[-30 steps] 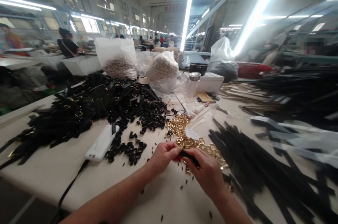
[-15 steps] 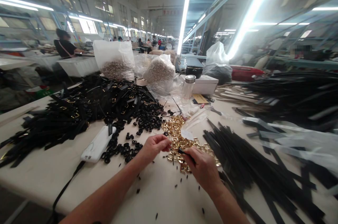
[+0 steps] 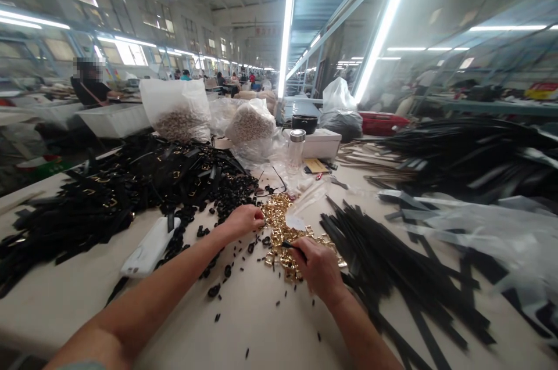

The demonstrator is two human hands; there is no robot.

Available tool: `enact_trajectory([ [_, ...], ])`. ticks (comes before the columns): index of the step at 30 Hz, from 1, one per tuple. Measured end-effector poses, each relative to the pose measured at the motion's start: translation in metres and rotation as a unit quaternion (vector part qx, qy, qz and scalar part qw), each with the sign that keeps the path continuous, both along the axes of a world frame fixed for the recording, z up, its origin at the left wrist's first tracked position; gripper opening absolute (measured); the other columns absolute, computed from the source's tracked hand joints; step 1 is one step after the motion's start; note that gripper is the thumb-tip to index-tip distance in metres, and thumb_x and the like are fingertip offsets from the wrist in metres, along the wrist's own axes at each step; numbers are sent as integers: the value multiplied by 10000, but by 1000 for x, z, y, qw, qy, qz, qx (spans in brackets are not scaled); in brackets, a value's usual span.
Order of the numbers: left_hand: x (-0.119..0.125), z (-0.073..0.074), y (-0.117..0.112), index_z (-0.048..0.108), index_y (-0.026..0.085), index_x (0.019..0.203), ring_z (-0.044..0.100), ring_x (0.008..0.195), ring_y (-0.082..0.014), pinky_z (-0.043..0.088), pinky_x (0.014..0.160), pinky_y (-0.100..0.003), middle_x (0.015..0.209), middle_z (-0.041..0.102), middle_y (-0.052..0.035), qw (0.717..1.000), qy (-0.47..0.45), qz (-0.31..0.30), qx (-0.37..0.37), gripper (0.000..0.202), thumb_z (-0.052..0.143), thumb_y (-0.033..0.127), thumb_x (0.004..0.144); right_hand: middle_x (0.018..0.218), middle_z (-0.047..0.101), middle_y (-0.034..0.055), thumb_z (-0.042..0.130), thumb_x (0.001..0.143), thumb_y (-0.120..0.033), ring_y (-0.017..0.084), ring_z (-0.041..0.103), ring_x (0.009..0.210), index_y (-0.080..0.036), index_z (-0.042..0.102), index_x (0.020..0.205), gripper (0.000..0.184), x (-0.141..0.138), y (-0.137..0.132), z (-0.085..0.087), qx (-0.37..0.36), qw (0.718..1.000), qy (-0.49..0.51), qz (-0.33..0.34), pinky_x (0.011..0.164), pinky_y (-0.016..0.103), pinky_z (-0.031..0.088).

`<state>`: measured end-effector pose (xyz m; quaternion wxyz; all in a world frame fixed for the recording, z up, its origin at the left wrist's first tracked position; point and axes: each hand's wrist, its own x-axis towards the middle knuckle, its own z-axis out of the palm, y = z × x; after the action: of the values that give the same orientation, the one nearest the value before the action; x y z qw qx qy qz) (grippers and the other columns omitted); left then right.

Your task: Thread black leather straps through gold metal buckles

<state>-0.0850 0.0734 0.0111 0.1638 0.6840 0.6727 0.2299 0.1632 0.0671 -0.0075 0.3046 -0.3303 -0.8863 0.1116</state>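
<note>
My left hand (image 3: 242, 221) reaches forward with its fingers curled at the near edge of a pile of gold metal buckles (image 3: 283, 230); I cannot see what the fingertips pinch. My right hand (image 3: 317, 267) rests on the same pile, closed round a thin black strap (image 3: 293, 247) whose end pokes out to the left. Small black loops (image 3: 235, 193) lie scattered just left of the buckles. A bundle of long black straps (image 3: 383, 259) lies to the right of my right hand.
A big heap of finished black straps with gold buckles (image 3: 117, 184) fills the left of the table (image 3: 65, 300). A white power bank (image 3: 146, 251), plastic bags of parts (image 3: 178, 108), a jar (image 3: 296, 149) and a white box (image 3: 325, 142) stand behind. A person (image 3: 89, 82) sits far left.
My left hand has let go of the strap end and moved forward and left to the buckle pile. My right hand still grips the strap. The view has shifted slightly.
</note>
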Motion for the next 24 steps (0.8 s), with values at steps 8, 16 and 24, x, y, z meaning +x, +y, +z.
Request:
enact_trajectory([
  [8, 8, 1, 0, 648, 183, 667, 569, 710, -165, 405, 664, -246, 702, 634, -6, 1000, -12, -10, 4, 48, 654, 141, 645, 769, 645, 1, 553, 907, -232, 147, 598, 698, -201, 602, 820, 104, -1, -1, -1, 12, 1000, -5, -24, 619, 239, 326],
  [16, 45, -10, -54, 554, 163, 709, 594, 599, -139, 449, 569, -238, 658, 644, -3, 883, -458, 14, -101, 294, 740, 390, 686, 757, 634, 2, 535, 934, -281, 144, 589, 681, -200, 614, 833, 151, -6, -11, 5, 4, 998, 53, -22, 623, 242, 342],
  [24, 68, -16, -66, 631, 129, 749, 612, 646, -118, 462, 630, -217, 681, 671, -18, 792, -596, 57, -121, 326, 792, 400, 668, 779, 646, 17, 531, 933, -263, 151, 601, 735, -199, 621, 845, 141, -6, -14, 6, -5, 998, 54, -20, 660, 235, 378],
])
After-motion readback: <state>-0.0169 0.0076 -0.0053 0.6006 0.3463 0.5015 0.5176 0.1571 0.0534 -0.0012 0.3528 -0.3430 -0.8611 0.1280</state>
